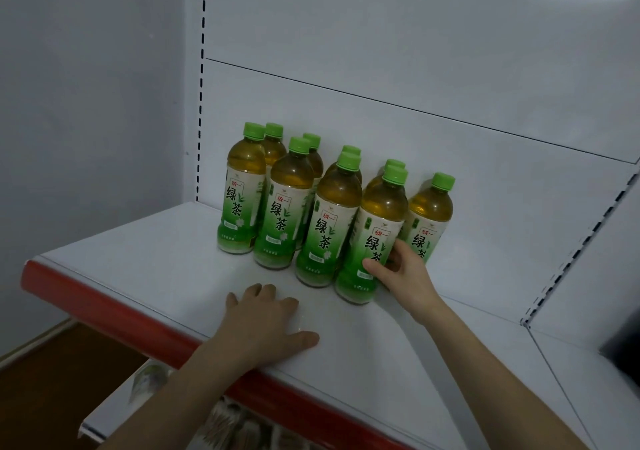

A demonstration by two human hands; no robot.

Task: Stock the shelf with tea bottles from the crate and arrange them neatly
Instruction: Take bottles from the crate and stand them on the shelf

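Left hand (266,321) near 统一 绿茶 bottle (375,221)

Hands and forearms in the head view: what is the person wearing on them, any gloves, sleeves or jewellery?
Nothing worn shows. The left hand and right hand are bare, with no gloves or rings. The left forearm and right forearm are bare down to the picture's edge: no sleeve, watch or band in view.

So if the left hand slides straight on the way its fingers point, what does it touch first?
Most likely the base of the second front bottle from the left. The left hand lies flat on the shelf, fingers aimed there; the third bottle stands close, so depth leaves some doubt.
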